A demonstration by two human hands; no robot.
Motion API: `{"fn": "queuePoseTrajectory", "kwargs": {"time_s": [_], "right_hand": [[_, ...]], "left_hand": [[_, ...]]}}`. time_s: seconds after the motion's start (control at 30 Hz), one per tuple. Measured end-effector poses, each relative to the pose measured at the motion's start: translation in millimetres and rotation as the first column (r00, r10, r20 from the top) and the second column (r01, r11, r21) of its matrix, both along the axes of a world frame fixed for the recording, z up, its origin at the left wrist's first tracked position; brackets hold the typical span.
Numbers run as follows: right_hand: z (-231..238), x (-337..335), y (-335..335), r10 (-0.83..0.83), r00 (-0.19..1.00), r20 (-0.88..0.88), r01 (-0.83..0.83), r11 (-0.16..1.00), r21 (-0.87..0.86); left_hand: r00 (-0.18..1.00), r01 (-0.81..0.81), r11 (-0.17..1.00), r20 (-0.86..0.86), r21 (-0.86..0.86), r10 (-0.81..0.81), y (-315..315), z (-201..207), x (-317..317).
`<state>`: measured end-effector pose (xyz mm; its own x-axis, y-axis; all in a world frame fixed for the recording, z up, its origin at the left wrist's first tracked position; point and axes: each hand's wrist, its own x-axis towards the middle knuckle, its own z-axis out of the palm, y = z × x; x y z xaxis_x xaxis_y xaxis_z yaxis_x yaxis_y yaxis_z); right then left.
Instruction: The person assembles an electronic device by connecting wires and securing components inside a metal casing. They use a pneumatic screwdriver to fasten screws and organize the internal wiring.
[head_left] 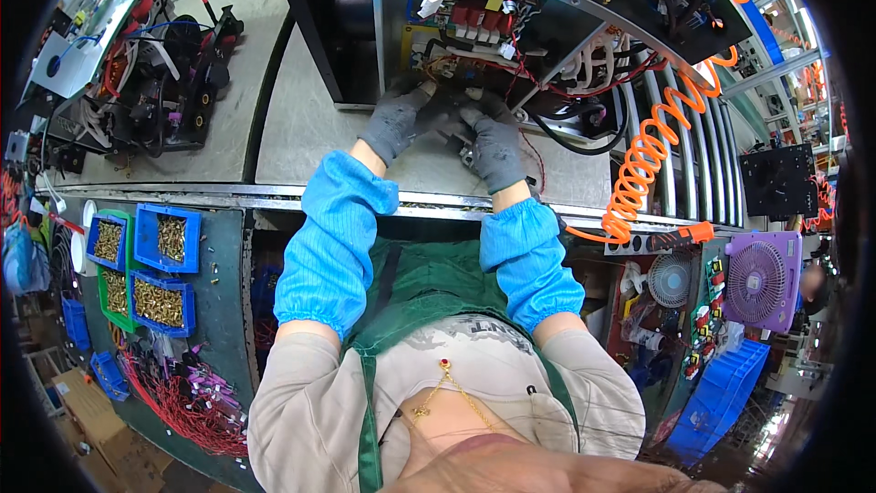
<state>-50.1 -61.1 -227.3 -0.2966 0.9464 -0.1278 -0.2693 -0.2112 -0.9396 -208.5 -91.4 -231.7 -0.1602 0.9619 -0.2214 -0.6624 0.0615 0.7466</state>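
Observation:
My left hand (399, 121), in a dark grey glove with bare fingertips, reaches to the lower front of an open metal cabinet (392, 32). Its fingers are bent inward beside thin wires (447, 67). Close by on the right, my right hand (497, 141), gloved alike, has its fingers curled toward the left one. Between the two lies something dark and blurred that I cannot make out. A small metal part shows under the right palm. Behind the hands, the cabinet holds a green circuit board (465, 14) with red and white connectors. A thin red wire (538, 160) hangs beside my right hand.
An orange coiled hose (643, 160) hangs at right before the metal rollers (680, 141). Another wired assembly (173, 82) stands at left. Blue bins (164, 301) of brass-coloured fasteners and red wire bundles (182, 402) lie lower left. A purple fan (757, 283) stands at right.

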Motion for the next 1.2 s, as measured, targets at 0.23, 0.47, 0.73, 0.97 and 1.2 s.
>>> {"fn": "queuePoseTrajectory", "kwargs": {"time_s": [0.23,0.47,0.73,0.97,1.2], "right_hand": [[-16,6,11,-0.072,0.956,0.284,-0.018,0.953,0.302],[-10,5,11,-0.337,0.769,0.544,-0.187,0.694,0.695],[10,-1,-1,-0.457,0.463,0.759,-0.423,0.638,0.643],[24,-18,7,-0.275,0.406,0.872,-0.393,0.809,0.438],[20,-1,20,-0.350,0.521,0.778,-0.389,0.714,0.582]], "left_hand": [[0.998,0.028,1.000,0.050,-0.014,-0.027,2,-4,0],[0.277,0.213,0.914,-0.918,0.346,0.283,9,-43,-15],[0.015,0.189,0.875,-0.893,0.445,0.450,-3,-18,-10],[0.199,0.207,0.867,-0.887,0.454,0.417,3,-38,-18],[0.999,0.000,0.996,-0.049,0.087,0.004,6,-30,-5]]}}
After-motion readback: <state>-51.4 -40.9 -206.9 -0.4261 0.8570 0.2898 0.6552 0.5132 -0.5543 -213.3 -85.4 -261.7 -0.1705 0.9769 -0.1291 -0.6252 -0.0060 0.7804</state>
